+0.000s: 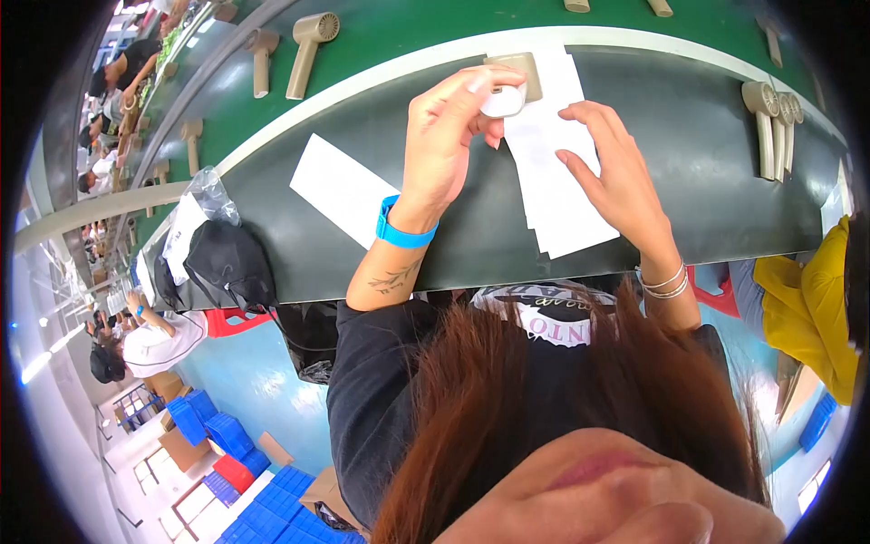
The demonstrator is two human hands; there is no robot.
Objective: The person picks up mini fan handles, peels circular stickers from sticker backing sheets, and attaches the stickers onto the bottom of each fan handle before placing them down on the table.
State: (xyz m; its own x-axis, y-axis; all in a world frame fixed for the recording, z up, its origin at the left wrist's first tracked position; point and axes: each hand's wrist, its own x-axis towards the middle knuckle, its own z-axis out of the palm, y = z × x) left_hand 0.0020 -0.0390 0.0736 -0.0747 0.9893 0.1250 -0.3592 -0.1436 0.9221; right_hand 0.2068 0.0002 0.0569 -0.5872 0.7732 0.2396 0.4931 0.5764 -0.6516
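Above the dark green tabletop (698, 195), my left hand (439, 136) is closed on a small white rounded piece (503, 102); its exact kind I cannot make out. A blue band circles that wrist. Just behind the piece lies a flat beige square thing (531, 80) at the top of a stack of white paper sheets (555, 186). My right hand (621, 177) is open, fingers spread and slightly bent, over the right edge of the sheets. It holds nothing. Another white sheet (340, 186) lies to the left, partly behind my left forearm.
Several beige handheld fans (764, 113) lie at the table's right end. More, including one fan (311, 54), are on the green belt (399, 27) beyond the white rail. A black bag (227, 263) sits at left. Beside me on the right is a person in yellow (816, 304).
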